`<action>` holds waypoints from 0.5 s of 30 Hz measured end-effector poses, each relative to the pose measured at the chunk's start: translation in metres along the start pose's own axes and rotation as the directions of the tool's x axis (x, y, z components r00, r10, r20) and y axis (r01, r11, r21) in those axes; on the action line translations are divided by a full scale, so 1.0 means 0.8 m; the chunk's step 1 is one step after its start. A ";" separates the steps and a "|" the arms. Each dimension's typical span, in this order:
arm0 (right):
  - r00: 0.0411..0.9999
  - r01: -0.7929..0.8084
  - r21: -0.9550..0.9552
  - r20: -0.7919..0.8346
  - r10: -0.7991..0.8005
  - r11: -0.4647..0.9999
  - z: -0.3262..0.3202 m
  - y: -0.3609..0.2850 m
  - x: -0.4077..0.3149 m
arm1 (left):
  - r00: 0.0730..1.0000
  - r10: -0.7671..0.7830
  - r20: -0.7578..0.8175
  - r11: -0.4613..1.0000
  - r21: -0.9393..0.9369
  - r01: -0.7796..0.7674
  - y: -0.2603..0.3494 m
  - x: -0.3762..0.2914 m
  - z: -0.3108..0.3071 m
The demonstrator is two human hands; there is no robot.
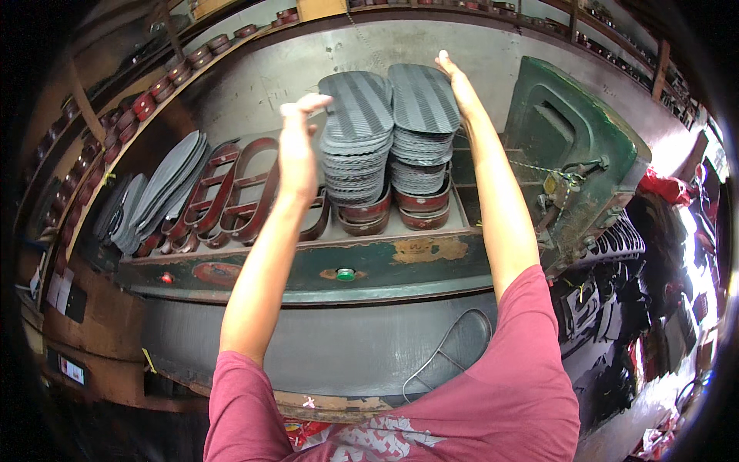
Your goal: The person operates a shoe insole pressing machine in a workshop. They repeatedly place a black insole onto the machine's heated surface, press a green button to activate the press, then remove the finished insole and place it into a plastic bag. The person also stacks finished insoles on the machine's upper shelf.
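Observation:
Two tall stacks of grey ribbed shoe-sole pieces, a left stack (357, 167) and a right stack (424, 144), stand side by side on the ledge of a green press. Red-edged cutting dies (417, 202) lie beneath them. My left hand (299, 147) is raised beside the left stack, with its fingertips near the top sole's edge. Along the outer side of the right stack, my right hand (460, 89) is held flat with its fingers pointing up. Neither hand wraps around a piece; whether the palms touch the stacks is unclear.
A sole-shaped metal cutting die (444, 352) rests on the dark cutting bed (329, 335). Green (346, 274) and red (167, 278) buttons sit on the press front. The green press head (577, 144) stands at right. More dies (248, 190) and sole pieces (170, 179) lean at left.

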State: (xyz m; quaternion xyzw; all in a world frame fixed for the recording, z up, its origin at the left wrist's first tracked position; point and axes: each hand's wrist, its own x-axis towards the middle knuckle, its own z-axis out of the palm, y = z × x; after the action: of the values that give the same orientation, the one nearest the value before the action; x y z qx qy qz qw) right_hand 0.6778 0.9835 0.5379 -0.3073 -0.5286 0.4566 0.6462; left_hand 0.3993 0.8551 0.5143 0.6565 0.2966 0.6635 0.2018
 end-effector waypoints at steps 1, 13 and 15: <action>0.999 0.029 -0.001 -0.023 -0.029 1.000 0.000 -0.001 -0.003 | 0.982 -0.183 -0.050 0.963 -0.212 0.169 0.000 0.009 -0.005; 0.994 -0.088 -0.015 0.056 0.089 0.996 0.015 0.004 0.008 | 0.857 -0.466 0.218 0.682 -0.528 0.506 -0.046 0.067 0.041; 0.995 -0.080 -0.011 0.057 0.080 0.997 0.013 0.005 0.010 | 0.853 -0.498 0.153 0.681 -0.541 0.494 -0.042 0.065 0.038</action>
State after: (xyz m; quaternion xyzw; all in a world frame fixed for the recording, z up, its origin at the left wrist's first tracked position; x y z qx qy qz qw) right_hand 0.6666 0.9916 0.5399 -0.3178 -0.5362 0.4885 0.6106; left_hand 0.4223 0.9180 0.5300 0.4599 0.2553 0.6431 0.5565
